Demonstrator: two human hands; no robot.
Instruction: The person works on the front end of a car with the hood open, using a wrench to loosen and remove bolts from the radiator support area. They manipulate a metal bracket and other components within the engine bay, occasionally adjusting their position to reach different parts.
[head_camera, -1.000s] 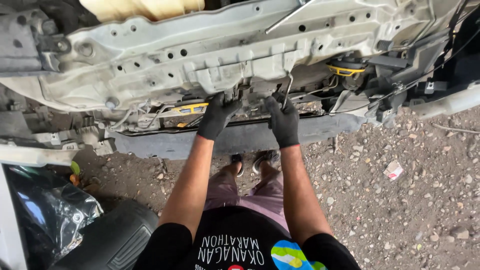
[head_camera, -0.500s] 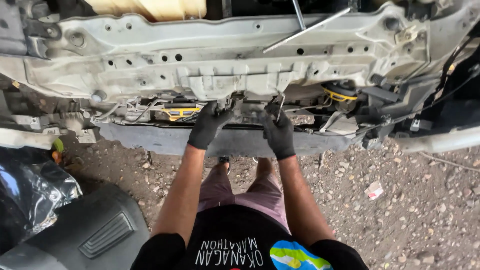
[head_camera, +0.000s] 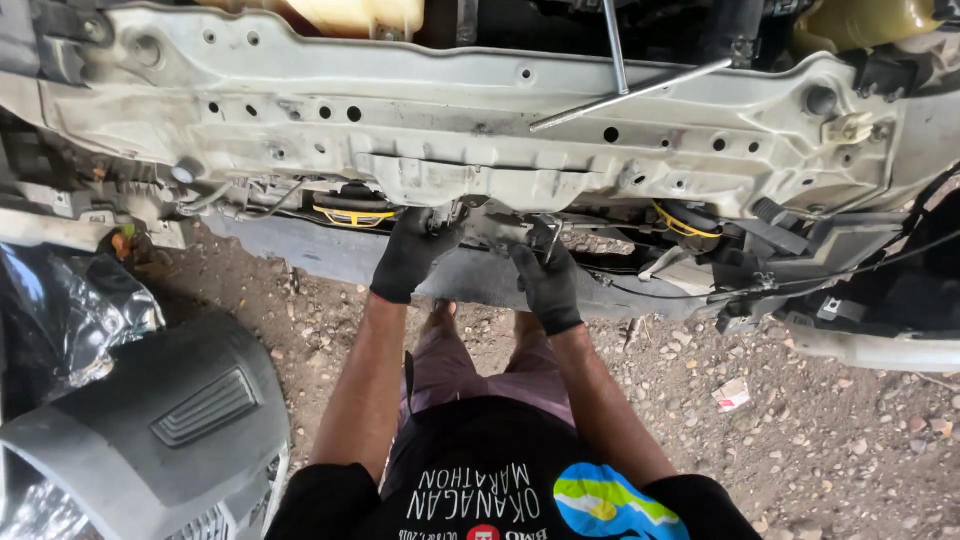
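Note:
Both my hands wear black gloves and reach under the front of a car with its bumper off. My left hand (head_camera: 408, 255) grips a metal latch part (head_camera: 497, 226) that hangs below the white radiator support panel (head_camera: 480, 120). My right hand (head_camera: 546, 281) is closed around a thin metal tool (head_camera: 551, 235) held against the same latch part from the right. A grey lower crossbeam (head_camera: 330, 255) runs just behind my hands. The tool's tip is hidden by the latch.
A detached grey bumper cover (head_camera: 150, 430) lies on the dirt at lower left, next to crumpled plastic sheet (head_camera: 60, 310). Two yellow-ringed horns (head_camera: 352, 212) hang either side of my hands. Loose cables (head_camera: 800, 280) trail right. Gravel ground (head_camera: 820, 430) with a paper scrap (head_camera: 733, 395).
The view has shifted, so the car front and my hands sit lower and further right in the frame. Both hands stay on the latch part; the right one holds the tool throughout.

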